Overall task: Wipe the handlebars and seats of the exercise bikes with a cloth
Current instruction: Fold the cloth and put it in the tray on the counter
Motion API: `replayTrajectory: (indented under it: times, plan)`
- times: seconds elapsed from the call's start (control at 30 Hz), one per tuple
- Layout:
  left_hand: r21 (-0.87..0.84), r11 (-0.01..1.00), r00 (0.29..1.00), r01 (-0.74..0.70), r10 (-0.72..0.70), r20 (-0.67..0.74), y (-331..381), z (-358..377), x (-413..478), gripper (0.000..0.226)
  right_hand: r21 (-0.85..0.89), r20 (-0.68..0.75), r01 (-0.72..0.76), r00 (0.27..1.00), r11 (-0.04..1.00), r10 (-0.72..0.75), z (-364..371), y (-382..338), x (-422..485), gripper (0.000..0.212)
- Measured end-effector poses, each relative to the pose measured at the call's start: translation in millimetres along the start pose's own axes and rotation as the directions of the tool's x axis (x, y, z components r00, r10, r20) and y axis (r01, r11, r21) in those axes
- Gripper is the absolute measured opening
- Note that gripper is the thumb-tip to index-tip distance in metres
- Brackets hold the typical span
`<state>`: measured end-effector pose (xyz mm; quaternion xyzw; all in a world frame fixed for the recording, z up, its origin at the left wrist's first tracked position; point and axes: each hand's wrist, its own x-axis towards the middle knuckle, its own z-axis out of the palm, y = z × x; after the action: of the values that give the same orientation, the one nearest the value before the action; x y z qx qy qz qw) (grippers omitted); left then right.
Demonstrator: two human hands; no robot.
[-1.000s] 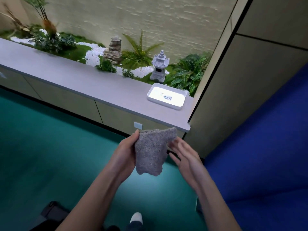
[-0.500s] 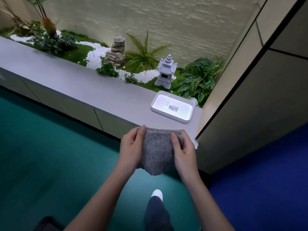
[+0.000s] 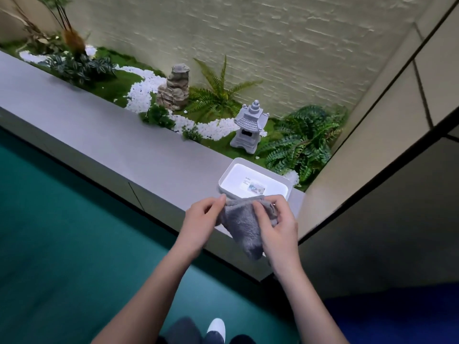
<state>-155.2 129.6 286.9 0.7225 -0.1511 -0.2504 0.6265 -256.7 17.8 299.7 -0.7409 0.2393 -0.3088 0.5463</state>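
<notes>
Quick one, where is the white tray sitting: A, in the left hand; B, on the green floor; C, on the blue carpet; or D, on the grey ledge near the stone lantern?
D: the tray rests on the ledge, just in front of the lantern.

We see a plain grey fluffy cloth, darker than the pale grey flat ledge. The white rectangular plastic tray bears a small multicoloured label. White round pebbles wind in a band across green moss past a grey stone pagoda lantern. The teal smooth floor meets a dark blue patch at the right. The cream wall shows faint horizontal streaks.
</notes>
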Motion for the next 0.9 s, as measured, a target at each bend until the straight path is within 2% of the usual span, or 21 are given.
replayTrajectory:
  times: [0.1,0.2,0.27,0.4,0.53,0.63,0.8,0.9]
  plan:
    - [-0.013,0.999,0.981,-0.046,0.047,0.186,19,5,26,0.023,0.026,0.160,-0.009,0.987,1.000,0.005,-8,0,27,0.009]
    - [-0.078,0.996,0.948,-0.047,0.069,0.312,33,13,53,0.016,0.006,0.224,-0.022,0.974,1.000,0.020,-13,1,54,0.010]
    - [-0.127,0.991,0.945,-0.039,0.077,0.317,37,17,69,0.010,0.003,0.230,-0.037,0.973,0.999,0.035,-13,3,70,0.006]
    - [-0.169,0.986,0.932,0.006,0.056,0.359,40,20,109,0.004,-0.019,0.144,-0.093,0.985,0.995,0.095,-10,15,103,0.013]
    - [-0.131,0.991,0.929,0.039,0.012,0.371,44,20,160,0.015,-0.126,0.071,-0.007,0.997,0.992,0.016,9,22,145,0.010]
    - [-0.109,0.991,0.932,0.078,-0.033,0.361,48,14,200,0.017,-0.287,0.018,0.099,0.995,0.953,-0.098,26,27,177,0.011]
    - [-0.106,0.985,0.965,0.137,-0.109,0.239,59,-1,264,0.011,-0.408,0.027,0.133,0.991,0.903,-0.134,56,29,224,0.014]
    - [-0.069,0.991,0.957,0.116,-0.093,0.273,68,-9,296,0.011,-0.419,0.094,0.143,0.989,0.896,-0.114,72,23,246,0.013]
